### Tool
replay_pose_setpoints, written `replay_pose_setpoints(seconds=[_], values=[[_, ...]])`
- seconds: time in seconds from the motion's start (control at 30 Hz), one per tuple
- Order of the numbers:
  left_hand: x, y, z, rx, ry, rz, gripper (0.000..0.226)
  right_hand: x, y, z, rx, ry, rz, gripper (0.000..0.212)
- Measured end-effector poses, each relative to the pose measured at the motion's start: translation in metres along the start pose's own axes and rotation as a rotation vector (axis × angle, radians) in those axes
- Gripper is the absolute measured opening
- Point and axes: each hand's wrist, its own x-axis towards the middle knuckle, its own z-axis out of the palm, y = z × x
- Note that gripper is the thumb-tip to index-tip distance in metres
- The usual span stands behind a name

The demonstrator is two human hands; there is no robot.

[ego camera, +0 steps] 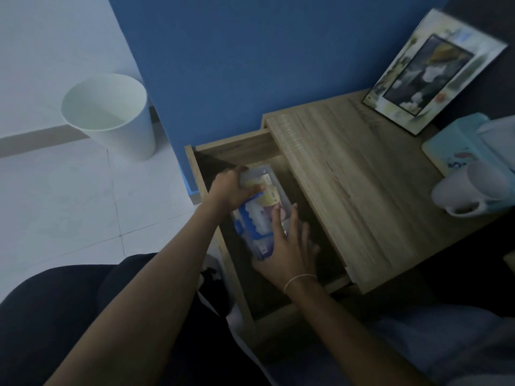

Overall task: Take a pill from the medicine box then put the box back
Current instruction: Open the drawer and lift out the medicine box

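A clear plastic medicine box [263,206], packed with blue, white and yellow packets, lies lengthwise inside the pulled-out wooden drawer [192,162] of a bedside table. My left hand [230,189] grips the box's far left end, thumb over the lid. My right hand [289,247] holds its near end, fingers spread over the lid and down the right side. No loose pill is visible. The dim light hides the drawer's bottom.
The wooden tabletop [359,185] carries a framed picture [429,76] leaning at the back, a light blue tissue box [457,146] and a white mug [471,190] at the right edge. A white bin [111,115] stands on the tiled floor to the left.
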Motion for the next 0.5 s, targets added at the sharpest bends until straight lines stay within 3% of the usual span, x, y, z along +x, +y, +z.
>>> replay_pose_setpoints(seconds=[0.3, 0.5], values=[[-0.013, 0.051, -0.066, -0.063, 0.25, 0.111, 0.063, 0.005, -0.029, -0.071, 0.035, 0.112, -0.117, 0.125], [-0.003, 0.096, -0.084, -0.101, 0.285, 0.17, 0.066, 0.025, -0.005, -0.131, 0.034, 0.175, -0.165, 0.119]])
